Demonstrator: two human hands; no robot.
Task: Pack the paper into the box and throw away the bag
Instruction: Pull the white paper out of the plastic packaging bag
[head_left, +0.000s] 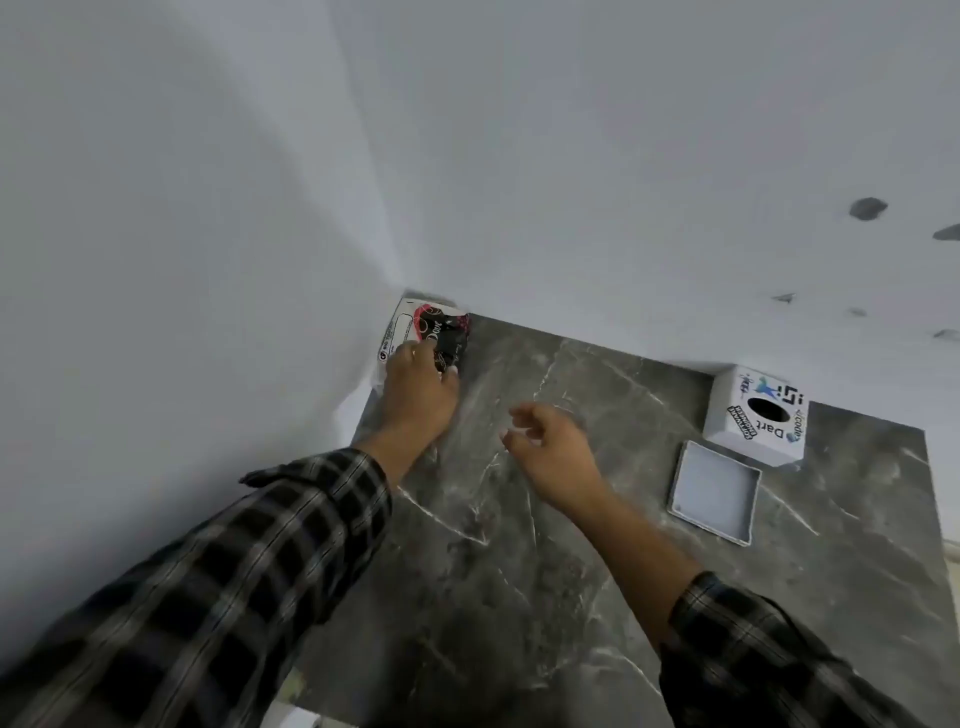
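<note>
A plastic bag of paper, white with a black and red print, lies in the far left corner of the dark marble table against the wall. My left hand rests on its near end with fingers curled over it. My right hand hovers over the middle of the table, fingers loosely apart and holding nothing. A white box with stickers and a round hole on top stands at the far right by the wall. Its flat white lid lies just in front of it.
White walls meet behind the bag, closing off the left and far sides. The table's right edge runs just past the box. A pale object shows below the table's near left edge.
</note>
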